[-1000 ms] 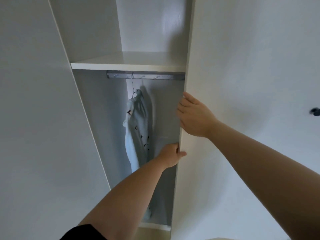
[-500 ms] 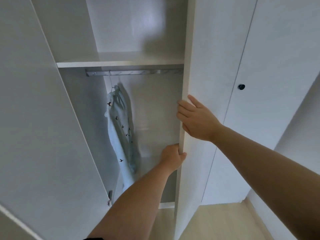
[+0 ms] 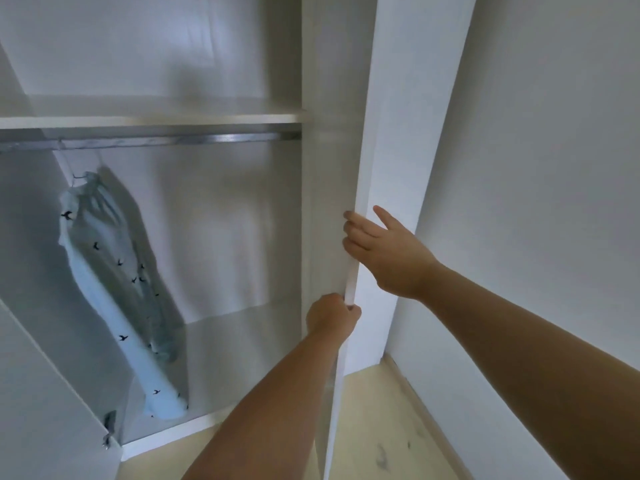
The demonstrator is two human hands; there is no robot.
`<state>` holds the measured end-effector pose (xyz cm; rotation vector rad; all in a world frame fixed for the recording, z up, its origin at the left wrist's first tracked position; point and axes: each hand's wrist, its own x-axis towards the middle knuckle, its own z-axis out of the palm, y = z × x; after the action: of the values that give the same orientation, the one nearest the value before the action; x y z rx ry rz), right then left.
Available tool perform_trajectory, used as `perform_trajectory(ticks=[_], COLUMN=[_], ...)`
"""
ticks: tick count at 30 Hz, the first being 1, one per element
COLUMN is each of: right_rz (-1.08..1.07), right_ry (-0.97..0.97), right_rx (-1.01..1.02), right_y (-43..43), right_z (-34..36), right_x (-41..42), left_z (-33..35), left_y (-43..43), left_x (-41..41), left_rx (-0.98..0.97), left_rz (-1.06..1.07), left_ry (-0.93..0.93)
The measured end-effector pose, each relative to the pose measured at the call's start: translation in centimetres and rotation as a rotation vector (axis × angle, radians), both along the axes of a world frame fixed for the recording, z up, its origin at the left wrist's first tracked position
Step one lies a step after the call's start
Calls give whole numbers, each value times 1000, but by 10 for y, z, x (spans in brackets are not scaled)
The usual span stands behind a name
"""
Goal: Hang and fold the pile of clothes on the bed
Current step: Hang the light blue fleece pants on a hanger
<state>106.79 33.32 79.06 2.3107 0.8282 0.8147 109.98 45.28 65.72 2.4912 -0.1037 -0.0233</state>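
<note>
Two hands on the thin edge of one white wardrobe door (image 3: 374, 150), swung out toward the near side and seen almost edge-on. Left hand (image 3: 332, 317) lower down, closed tight around that edge, knuckles turned this way, thumb tip pressed against the door's near side. Right hand (image 3: 388, 252) higher up on the same edge, only partly closed: fingers (image 3: 353, 233) hooked round the edge toward the inside of the cupboard, palm flat against the outer face, thumb pointing up along the panel. Nothing else in either grip. Both forearms bare, reaching in from the near right and near centre.

Far left inside the open cupboard, a pale blue garment (image 3: 104, 265) with small dark bird shapes, hanging from a thin hanger (image 3: 78, 174) hooked over the metal rail (image 3: 173, 140). Cloth bunched narrow and slanting down to the right, lower end just above the cupboard floor, well apart from both hands. Right above the rail, a white shelf (image 3: 156, 117). At the near left, a second white door (image 3: 41, 393) standing open, with a metal hinge (image 3: 109, 431) at its lower edge. Below, pale wooden floor (image 3: 381, 427); to the right, a plain white wall (image 3: 536, 202).
</note>
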Motion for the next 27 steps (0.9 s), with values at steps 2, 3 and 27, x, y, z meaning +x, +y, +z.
perform_trajectory(ticks=[2,3,27], right_rz=[-4,2,-60], right_ry=[-13,-19,207], right_rx=[1,1,210], right_y=[-26,-39,-158], right_z=[-4,-5,-14], right_x=[-1,0,-42], left_z=[-4,-5,14], left_y=[-28,-42,-126], left_x=[1,1,-64], left_rx=[-5,4,322], left_rz=[18,33,22], left_ry=[-39,-58,-249])
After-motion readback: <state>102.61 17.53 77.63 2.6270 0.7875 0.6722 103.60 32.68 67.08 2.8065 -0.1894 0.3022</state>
